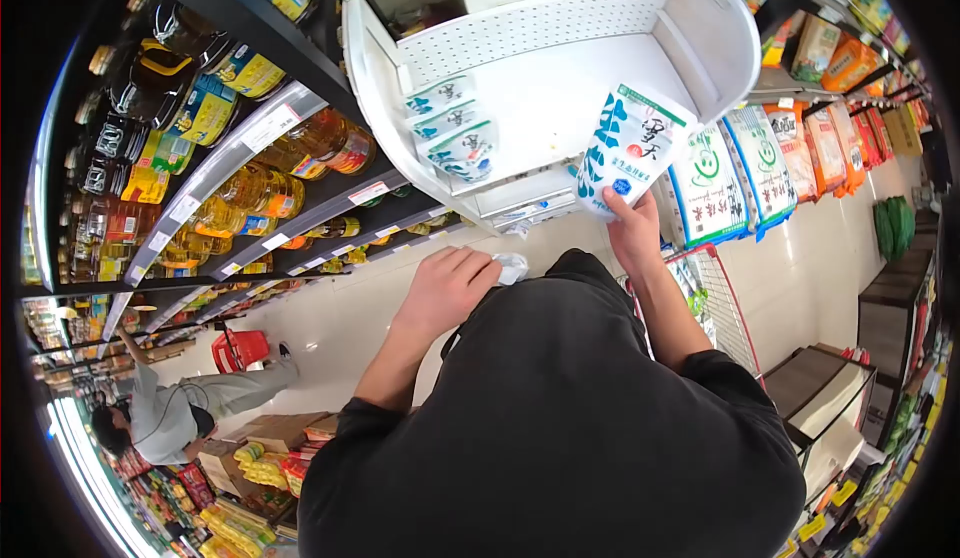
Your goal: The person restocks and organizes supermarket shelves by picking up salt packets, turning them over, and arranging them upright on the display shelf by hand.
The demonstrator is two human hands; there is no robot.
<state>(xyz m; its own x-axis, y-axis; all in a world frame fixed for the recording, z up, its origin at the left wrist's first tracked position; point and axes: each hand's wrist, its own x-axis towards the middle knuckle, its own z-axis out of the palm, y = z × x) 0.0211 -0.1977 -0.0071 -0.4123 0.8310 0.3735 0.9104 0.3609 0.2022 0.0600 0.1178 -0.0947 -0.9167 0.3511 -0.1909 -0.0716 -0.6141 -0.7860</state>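
While the right hand [636,235] pinches the packet's [630,143] lower end between thumb and fingers, its length slants away over the white shelf [560,78]; the farther left hand [452,285] curls by pale plastic [513,267], grip unclear.

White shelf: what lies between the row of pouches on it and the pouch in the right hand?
Head view: bare white shelf, bar a tiny speck, between the pouch row and the held pouch in the right hand.
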